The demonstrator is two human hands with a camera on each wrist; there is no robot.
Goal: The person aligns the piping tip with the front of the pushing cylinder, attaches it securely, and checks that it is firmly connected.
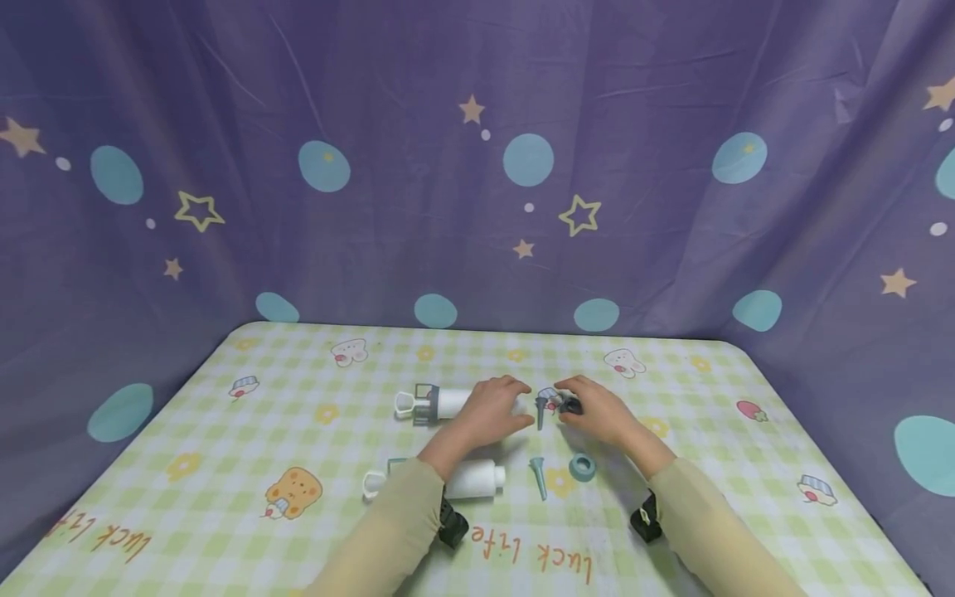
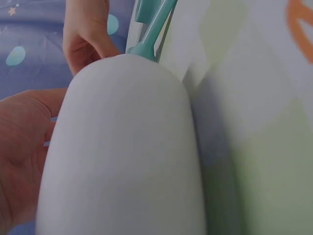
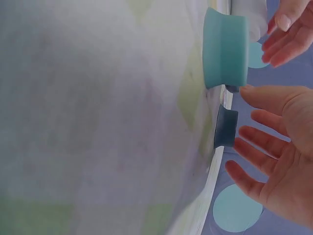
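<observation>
Nearest, two pale sleeves [image 1: 391, 531] reach in, the left crossing the near white tube [image 1: 477, 479], which lies left to right, neck rightward, by a teal nozzle [image 1: 539, 478] tapering toward the near edge and a teal ring [image 1: 574, 474]. Beyond, the right hand [image 1: 603, 416] spreads its fingers about a dark ring [image 1: 571, 405], a dark nozzle [image 1: 540, 412] lying tip nearward between the hands; the left hand [image 1: 488, 410], loosely bent, thumb apart, covers the right end of the parallel far white tube [image 1: 453, 404], handle leftward, both contacts unclear.
</observation>
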